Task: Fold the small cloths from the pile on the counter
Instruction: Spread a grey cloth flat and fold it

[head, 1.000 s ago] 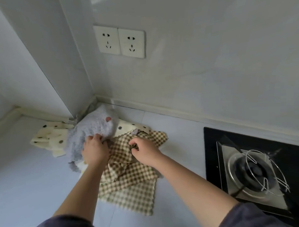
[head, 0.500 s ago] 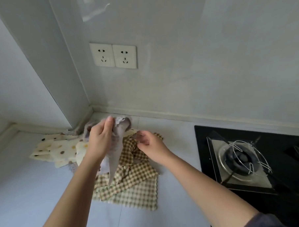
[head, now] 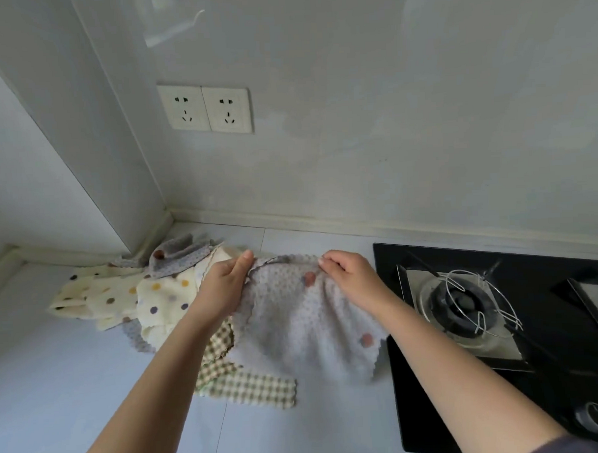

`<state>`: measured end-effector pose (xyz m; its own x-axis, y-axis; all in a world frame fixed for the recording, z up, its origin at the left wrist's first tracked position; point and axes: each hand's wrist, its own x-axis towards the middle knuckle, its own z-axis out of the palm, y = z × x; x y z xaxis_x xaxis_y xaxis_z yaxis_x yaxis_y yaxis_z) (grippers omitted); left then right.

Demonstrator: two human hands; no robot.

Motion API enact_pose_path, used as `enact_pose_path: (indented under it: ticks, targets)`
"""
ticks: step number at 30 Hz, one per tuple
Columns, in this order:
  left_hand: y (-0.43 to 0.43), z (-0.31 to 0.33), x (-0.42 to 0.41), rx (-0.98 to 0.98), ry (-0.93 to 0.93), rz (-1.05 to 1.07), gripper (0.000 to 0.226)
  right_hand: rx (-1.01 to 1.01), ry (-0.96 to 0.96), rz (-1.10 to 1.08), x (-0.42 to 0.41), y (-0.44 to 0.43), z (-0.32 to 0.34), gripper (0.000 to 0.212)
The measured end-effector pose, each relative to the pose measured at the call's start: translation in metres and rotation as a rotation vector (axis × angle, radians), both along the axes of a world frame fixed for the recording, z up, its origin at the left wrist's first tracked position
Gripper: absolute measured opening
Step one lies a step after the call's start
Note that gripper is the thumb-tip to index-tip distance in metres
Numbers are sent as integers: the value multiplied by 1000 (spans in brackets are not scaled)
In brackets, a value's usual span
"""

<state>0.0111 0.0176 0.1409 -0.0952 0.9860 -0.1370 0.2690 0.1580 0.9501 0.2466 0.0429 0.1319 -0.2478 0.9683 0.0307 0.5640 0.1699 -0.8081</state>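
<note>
One pale grey dotted cloth (head: pixel 305 322) hangs spread at the frame's centre. The left hand (head: pixel 225 287) and right hand (head: pixel 349 275) each pinch a top corner, and its lower hem droops toward the table (head: pixel 58 391), close to the black hob (head: pixel 549 266) at right. It looks light, soft and limp, likely to sag anywhere unsupported, so the corners seem the best hold. At centre left lies the pile (head: pixel 133 298) of cream and grey spotted cloths, with a green checked cloth (head: pixel 253 386) below. The forearms hide part of the pile, and whether the hem touches the table is unclear.
</note>
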Motion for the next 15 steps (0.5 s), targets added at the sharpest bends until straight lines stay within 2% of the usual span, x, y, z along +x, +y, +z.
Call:
enact_pose_path:
  ticks: [3,8,11,13,15]
  targets:
    - [0,-13,7,-3,49,75,62,46,-24,-19,13,7,-3,35]
    - [8,-23,-17,-18,181,532,41,136,95,-209,30,13,-10,42]
    - [6,-38,-41,58,182,783,47,123,128,-342,42,12,-31,38]
    - [-5,-50,-31,162,316,684,47,86,83,-342,42,9,-45,40]
    - [-22,-65,3,230,479,326,33,18,54,-294,38,5,-60,36]
